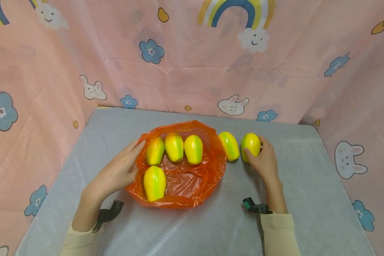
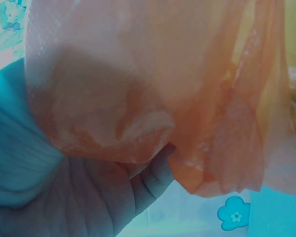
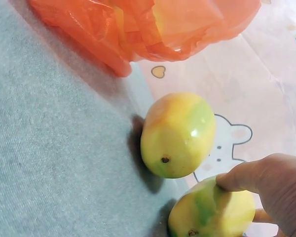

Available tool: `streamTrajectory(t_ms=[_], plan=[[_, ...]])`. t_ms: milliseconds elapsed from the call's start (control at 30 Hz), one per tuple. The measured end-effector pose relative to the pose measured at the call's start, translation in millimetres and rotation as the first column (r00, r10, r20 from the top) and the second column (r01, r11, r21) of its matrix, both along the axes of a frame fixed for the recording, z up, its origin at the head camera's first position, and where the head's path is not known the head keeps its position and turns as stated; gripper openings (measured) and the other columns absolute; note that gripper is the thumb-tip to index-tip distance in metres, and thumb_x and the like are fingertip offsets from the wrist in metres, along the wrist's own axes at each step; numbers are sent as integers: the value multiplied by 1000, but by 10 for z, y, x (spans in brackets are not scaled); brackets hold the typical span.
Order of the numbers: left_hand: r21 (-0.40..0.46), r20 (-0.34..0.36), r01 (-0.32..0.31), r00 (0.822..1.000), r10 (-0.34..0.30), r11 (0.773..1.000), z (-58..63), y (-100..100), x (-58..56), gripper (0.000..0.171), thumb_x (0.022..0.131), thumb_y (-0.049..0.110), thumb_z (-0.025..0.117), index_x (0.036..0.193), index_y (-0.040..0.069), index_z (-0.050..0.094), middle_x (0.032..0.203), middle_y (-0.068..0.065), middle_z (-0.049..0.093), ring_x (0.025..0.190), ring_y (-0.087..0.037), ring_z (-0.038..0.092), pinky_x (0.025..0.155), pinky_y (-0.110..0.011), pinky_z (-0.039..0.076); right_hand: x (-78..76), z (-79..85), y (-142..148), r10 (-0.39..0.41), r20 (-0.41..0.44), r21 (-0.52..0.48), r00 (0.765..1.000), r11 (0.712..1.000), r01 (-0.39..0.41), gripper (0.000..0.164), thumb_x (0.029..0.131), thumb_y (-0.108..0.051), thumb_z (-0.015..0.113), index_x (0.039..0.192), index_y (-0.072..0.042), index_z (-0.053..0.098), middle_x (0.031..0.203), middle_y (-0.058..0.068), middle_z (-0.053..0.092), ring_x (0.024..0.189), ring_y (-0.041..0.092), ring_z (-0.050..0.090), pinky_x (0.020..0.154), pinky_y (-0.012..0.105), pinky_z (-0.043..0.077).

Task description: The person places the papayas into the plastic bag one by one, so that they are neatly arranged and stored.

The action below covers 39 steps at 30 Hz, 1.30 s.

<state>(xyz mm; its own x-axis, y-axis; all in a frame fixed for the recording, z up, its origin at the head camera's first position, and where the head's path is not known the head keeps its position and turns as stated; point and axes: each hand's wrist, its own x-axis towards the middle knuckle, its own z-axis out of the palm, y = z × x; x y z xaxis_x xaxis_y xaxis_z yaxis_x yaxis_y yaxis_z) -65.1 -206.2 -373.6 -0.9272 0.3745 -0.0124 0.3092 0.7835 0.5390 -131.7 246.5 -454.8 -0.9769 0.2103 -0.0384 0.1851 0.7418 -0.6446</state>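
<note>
An orange plastic bag point(image 1: 182, 181) lies spread with its mouth facing up, several yellow-green papayas inside, one papaya point(image 1: 155, 183) nearer its front edge. My left hand point(image 1: 123, 167) grips the bag's left rim; in the left wrist view, orange film point(image 2: 113, 89) hides part of that hand. To the right of the bag, my right hand point(image 1: 265, 158) holds a papaya point(image 1: 250, 144) on the table, thumb on its near side. Between that fruit and the bag lies another papaya point(image 1: 229, 145), untouched, close against the bag's right side.
A grey-covered table point(image 1: 307, 177) carries everything. Behind and beside it hangs a pink printed curtain point(image 1: 185, 81) with rainbows, rabbits and flowers. Dark camera mounts point(image 1: 256, 207) are strapped at both wrists.
</note>
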Motion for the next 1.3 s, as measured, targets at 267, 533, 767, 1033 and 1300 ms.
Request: streamTrajectory(t_ms=[267, 533, 767, 1033, 1300], plan=[[-8, 2, -2, 1000, 2, 1000, 5, 9, -2, 81, 91, -12, 57, 165, -2, 29, 175, -20, 27, 157, -43, 37, 122, -60, 40, 6, 37, -8, -12, -9, 12, 1000, 1000, 12, 82, 99, -33, 67, 165, -3, 28, 155, 33, 44, 137, 48, 48, 118, 66, 42], [-1, -6, 12, 1000, -12, 1000, -7, 4, -15, 81, 91, -13, 57, 165, -2, 28, 174, -20, 28, 157, -43, 38, 123, -60, 40, 11, 54, -18, -25, -29, -8, 999, 1000, 25, 80, 99, -30, 67, 165, -2, 29, 155, 33, 43, 137, 48, 47, 117, 65, 44], [3, -14, 17, 1000, -17, 1000, -13, 3, -17, 81, 91, -13, 57, 165, -1, 29, 173, -20, 30, 155, -43, 40, 122, -61, 41, 36, 136, -22, -37, -52, -33, 998, 999, 35, 80, 99, -29, 67, 165, -4, 29, 158, 30, 42, 140, 47, 46, 118, 65, 44], [0, -5, 11, 1000, -11, 1000, -16, 1, -12, 81, 91, -13, 58, 165, -2, 28, 174, -21, 29, 156, -43, 38, 123, -61, 40, 62, 216, -33, -30, -98, -28, 995, 999, 27, 79, 98, -26, 70, 164, -4, 32, 157, 29, 44, 140, 48, 48, 117, 66, 44], [-2, -17, 18, 1000, -18, 1000, -17, -1, -9, 80, 91, -13, 56, 165, -4, 28, 173, -22, 28, 156, -44, 38, 124, -61, 38, 82, 256, -30, -11, -158, -37, 987, 999, 5, 77, 97, -26, 72, 160, -2, 37, 156, 29, 47, 139, 48, 50, 117, 65, 44]])
